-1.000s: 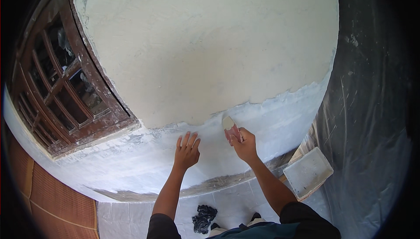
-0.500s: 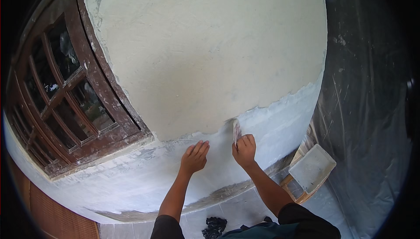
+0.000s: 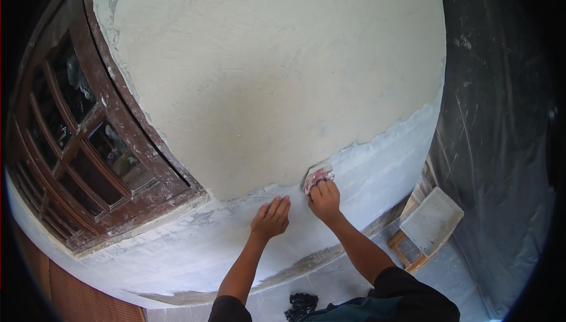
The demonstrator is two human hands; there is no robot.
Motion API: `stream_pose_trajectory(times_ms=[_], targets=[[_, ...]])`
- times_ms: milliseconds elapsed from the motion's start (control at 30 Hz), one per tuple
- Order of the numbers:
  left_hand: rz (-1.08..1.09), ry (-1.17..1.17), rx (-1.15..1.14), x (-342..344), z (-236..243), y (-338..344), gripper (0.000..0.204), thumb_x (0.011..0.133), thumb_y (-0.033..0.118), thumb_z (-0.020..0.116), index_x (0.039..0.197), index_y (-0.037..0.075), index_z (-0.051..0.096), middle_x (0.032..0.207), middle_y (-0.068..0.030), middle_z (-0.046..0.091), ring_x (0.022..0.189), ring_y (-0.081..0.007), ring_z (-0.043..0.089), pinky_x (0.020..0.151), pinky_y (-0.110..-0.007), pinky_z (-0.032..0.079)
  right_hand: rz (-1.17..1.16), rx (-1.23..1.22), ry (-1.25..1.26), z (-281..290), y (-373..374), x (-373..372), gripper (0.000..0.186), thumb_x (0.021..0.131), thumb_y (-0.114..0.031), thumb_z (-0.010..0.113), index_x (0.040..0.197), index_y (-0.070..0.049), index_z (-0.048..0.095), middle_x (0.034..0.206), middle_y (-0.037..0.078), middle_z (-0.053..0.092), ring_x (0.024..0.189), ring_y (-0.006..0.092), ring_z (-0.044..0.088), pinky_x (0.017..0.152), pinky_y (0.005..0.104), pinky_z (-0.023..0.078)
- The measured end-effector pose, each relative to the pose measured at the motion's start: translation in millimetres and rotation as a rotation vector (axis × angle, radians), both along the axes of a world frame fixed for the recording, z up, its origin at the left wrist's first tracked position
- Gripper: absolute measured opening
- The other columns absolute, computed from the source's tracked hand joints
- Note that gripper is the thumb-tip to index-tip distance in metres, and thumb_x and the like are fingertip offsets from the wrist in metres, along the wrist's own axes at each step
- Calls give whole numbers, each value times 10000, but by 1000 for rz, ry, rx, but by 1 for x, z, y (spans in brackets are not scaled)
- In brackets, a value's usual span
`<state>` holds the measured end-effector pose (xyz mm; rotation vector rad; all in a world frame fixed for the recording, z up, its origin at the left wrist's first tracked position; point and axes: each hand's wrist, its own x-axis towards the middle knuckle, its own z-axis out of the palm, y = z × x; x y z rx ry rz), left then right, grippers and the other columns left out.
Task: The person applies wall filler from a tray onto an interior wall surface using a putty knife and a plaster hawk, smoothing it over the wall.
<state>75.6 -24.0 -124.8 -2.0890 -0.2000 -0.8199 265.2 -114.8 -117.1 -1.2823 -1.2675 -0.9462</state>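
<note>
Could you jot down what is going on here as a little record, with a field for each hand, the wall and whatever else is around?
Left hand: flat, palm against the pale lower band of the wall, holding nothing
Right hand: grips a small scraper, blade pressed to the wall
Wall: cream rough coat above, whiter smooth band below; the scraper sits at the boundary
Window: dark brown wooden frame with glass panes, left of the hands
Stool: low, pale-topped, at lower right
Plastic sheet: hangs along the right side

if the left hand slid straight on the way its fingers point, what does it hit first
The left hand lies flat on the wall's grey lower band, fingers pointing up. Sliding on, it would likely first meet the edge of the cream plaster coat.
</note>
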Motion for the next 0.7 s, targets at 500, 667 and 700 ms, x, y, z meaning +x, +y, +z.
stream_pose_trajectory(times_ms=[500, 667, 700], targets=[[-28, -29, -30, 1, 4, -5, 379, 825, 286, 496, 1174, 172, 588, 1321, 27, 513, 1256, -161, 422, 1091, -392, 211, -42, -187, -34, 1, -3, -2, 141, 625, -27, 591, 684, -73, 472, 721, 87, 443, 696, 263, 477, 621, 379, 395], [-31, -45, -100, 1, 6, -8, 403, 807, 268, 491, 1194, 181, 563, 1345, 39, 493, 1266, -133, 406, 1076, -366, 218, -59, -263, -68, -4, -4, -1, 97, 694, -82, 573, 739, -79, 487, 754, 82, 440, 735, 242, 476, 683, 377, 405], [-33, -47, -98, 1, 7, -8, 403, 807, 268, 491, 1194, 181, 563, 1345, 39, 493, 1266, -133, 406, 1076, -366, 218, -61, -271, -70, -4, -4, -1, 95, 697, -88, 572, 743, -78, 489, 756, 81, 442, 736, 242, 477, 687, 377, 405]])
